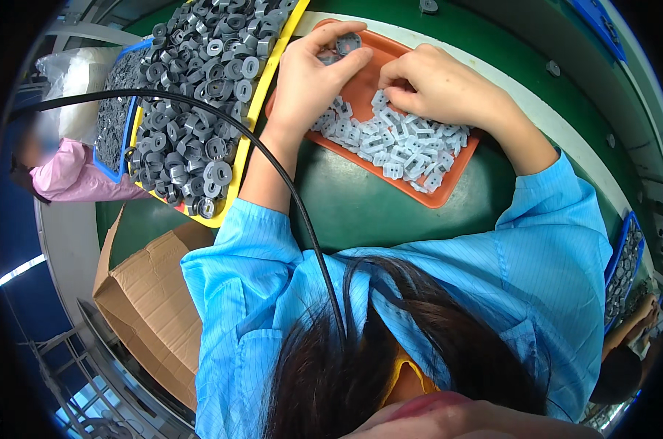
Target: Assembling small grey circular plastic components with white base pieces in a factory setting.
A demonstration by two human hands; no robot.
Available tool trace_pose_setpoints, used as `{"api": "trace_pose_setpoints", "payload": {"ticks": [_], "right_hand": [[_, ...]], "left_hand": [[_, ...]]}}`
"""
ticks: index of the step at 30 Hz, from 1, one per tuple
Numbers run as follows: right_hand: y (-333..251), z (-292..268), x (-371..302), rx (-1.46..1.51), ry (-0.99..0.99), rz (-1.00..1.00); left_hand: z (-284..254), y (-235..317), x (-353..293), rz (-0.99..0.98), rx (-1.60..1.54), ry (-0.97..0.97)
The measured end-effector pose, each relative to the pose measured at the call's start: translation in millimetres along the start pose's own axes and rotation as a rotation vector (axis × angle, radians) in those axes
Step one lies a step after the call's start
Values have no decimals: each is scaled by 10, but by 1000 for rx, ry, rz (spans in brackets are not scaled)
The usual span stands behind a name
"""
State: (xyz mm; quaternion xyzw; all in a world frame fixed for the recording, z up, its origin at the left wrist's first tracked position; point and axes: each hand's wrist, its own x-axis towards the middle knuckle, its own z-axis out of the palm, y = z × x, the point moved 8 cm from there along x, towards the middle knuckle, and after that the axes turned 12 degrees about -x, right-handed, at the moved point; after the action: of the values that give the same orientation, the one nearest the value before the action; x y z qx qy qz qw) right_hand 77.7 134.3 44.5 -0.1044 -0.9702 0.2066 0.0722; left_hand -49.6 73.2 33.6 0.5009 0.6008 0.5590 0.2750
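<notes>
At upper centre, the left hand (pixel 309 77) pinches a round grey plastic housing (pixel 348 44) that could drop if that pinch slackens, while the right hand (pixel 445 84) curls over white plastic pieces (pixel 404 146) in the orange tray (pixel 364 95), its grip on any impossible to tell.

I am logging the orange tray (pixel 368 80) as smooth plastic, the whitish parts (pixel 404 143) as slightly translucent plastic. The dark grey parts (pixel 214 89) are showing a satin, plastic-like finish. The green worktop (pixel 346 201) is reflecting light, glossy. The blue shirt (pixel 448 285) is reading as thin, faintly shiny cloth; the box (pixel 155 289), matt cardboard.
</notes>
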Motion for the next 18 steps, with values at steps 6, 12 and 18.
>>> {"api": "trace_pose_setpoints", "payload": {"ticks": [6, 12, 18], "right_hand": [[118, -80, 39, 214, 1, 70], [553, 28, 114, 661, 137, 380], [563, -4, 97, 544, 247, 292]], "left_hand": [[-43, -153, -23, -227, -436, -77], [32, 140, -44, 94, 124, 108], [137, 345, -92, 443, 405, 197]]}}
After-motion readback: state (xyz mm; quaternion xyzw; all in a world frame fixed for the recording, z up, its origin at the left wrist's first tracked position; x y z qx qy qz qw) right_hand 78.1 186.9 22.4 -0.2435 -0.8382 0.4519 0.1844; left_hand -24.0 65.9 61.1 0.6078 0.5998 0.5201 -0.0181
